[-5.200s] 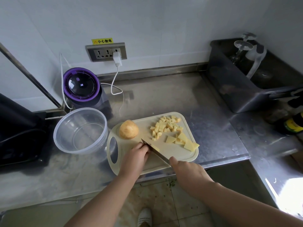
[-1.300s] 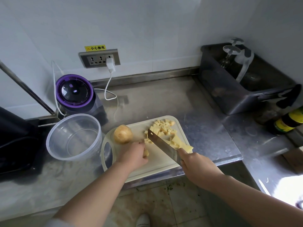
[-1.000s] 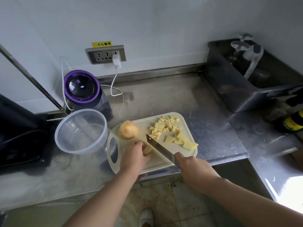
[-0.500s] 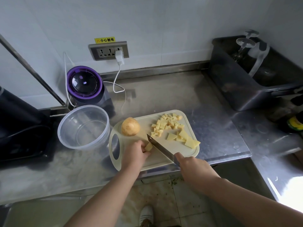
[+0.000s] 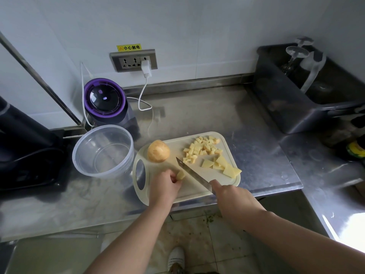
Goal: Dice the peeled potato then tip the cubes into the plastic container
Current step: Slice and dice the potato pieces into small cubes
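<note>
Dicing on the cutting board point(image 5: 199, 186)
Left hand point(image 5: 165, 184) pinches a potato piece point(image 5: 180, 175); right hand point(image 5: 233, 198) grips the knife point(image 5: 194, 176) (blade beside it).

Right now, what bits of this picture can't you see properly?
All in the head view:
- The potato piece is mostly covered by the fingers of the left hand, so its shape is unclear.
- The handle of the knife is hidden inside the right hand.
- The digits on the purple appliance are too small to read.
- The bottle is cut off by the right edge.
</note>
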`<state>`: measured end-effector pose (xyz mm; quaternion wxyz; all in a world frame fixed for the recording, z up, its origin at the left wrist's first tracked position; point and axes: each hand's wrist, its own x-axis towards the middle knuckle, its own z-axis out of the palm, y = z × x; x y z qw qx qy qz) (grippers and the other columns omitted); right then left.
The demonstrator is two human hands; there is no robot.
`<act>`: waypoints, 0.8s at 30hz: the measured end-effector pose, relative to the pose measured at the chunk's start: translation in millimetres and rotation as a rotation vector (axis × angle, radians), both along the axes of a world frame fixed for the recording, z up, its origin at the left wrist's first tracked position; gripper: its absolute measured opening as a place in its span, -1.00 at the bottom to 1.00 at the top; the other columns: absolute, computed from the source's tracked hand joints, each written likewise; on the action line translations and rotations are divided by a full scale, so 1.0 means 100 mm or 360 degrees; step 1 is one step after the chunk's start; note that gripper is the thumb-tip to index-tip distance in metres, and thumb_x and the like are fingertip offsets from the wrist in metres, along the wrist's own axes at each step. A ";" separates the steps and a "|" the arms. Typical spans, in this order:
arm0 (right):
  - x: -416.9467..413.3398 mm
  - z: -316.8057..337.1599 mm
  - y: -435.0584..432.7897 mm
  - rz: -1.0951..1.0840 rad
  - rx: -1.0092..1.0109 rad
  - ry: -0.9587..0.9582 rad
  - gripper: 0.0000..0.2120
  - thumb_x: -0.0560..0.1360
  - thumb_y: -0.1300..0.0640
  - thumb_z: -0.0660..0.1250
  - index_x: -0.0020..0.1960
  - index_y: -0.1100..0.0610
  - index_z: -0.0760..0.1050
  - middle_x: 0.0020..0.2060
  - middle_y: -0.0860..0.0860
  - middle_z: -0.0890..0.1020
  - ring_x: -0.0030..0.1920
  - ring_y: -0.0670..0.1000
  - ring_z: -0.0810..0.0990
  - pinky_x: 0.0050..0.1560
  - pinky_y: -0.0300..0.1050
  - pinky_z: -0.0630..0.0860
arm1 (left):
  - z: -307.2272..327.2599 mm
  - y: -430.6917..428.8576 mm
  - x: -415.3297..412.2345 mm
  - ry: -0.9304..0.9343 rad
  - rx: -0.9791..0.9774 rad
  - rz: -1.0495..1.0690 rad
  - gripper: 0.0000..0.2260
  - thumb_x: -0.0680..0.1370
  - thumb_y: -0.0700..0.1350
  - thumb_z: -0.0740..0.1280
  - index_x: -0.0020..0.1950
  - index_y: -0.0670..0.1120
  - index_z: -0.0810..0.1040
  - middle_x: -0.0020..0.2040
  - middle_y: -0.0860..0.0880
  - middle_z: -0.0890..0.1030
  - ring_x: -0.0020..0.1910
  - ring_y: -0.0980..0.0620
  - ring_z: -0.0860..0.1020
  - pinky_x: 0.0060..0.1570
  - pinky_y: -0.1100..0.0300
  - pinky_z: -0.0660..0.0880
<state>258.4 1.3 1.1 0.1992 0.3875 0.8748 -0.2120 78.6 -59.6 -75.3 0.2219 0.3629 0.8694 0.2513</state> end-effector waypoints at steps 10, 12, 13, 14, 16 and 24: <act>-0.05 -0.02 -0.16 0.0042 -0.0019 0.0026 -0.53 0.54 0.36 0.15 0.36 0.01 0.18 -0.24 0.01 0.49 -0.29 -0.04 0.50 -0.36 -0.17 0.46 | -0.04 0.01 0.01 0.0062 -0.0028 0.0025 -0.91 0.47 0.00 0.38 -0.12 0.01 0.62 -0.23 0.07 0.64 -0.18 0.02 0.59 -0.18 0.13 0.55; -0.07 -0.02 -0.16 0.0052 -0.0013 0.0012 -0.54 0.53 0.37 0.15 0.34 0.03 0.19 -0.23 0.02 0.50 -0.27 -0.01 0.53 -0.33 -0.13 0.46 | -0.04 0.01 0.01 0.0083 -0.0029 0.0022 -0.90 0.46 0.00 0.39 -0.09 0.00 0.63 -0.20 0.06 0.65 -0.17 0.01 0.59 -0.16 0.11 0.56; -0.07 -0.02 -0.15 0.0056 -0.0015 0.0004 -0.55 0.53 0.38 0.15 0.34 0.03 0.20 -0.20 0.03 0.52 -0.24 0.01 0.56 -0.29 -0.11 0.50 | -0.04 0.01 0.01 0.0098 -0.0031 0.0019 -0.89 0.46 -0.01 0.39 -0.08 -0.01 0.63 -0.19 0.05 0.65 -0.17 0.01 0.59 -0.16 0.10 0.57; -0.07 -0.01 -0.16 0.0060 -0.0021 -0.0004 -0.55 0.53 0.38 0.15 0.34 0.04 0.20 -0.18 0.04 0.54 -0.22 0.02 0.57 -0.27 -0.10 0.51 | -0.05 0.02 0.01 0.0114 -0.0036 0.0017 -0.89 0.46 -0.01 0.39 -0.08 -0.01 0.63 -0.19 0.05 0.65 -0.17 0.01 0.59 -0.16 0.10 0.57; -0.09 -0.02 -0.17 0.0073 -0.0029 -0.0010 -0.54 0.54 0.37 0.15 0.36 0.05 0.19 -0.18 0.04 0.54 -0.22 0.01 0.55 -0.29 -0.12 0.49 | -0.05 0.02 0.00 0.0134 -0.0051 0.0017 -0.89 0.47 -0.01 0.38 -0.07 -0.01 0.63 -0.19 0.05 0.65 -0.18 0.01 0.59 -0.17 0.11 0.57; -0.14 -0.06 -0.15 0.0128 -0.0087 -0.0085 -0.52 0.60 0.29 0.19 0.45 0.05 0.13 -0.20 0.00 0.47 -0.24 -0.08 0.52 -0.35 -0.28 0.44 | -0.05 0.03 -0.01 0.0127 -0.0055 -0.0001 -0.92 0.46 -0.10 0.41 -0.07 -0.05 0.60 -0.18 0.02 0.63 -0.17 0.01 0.58 -0.14 0.07 0.58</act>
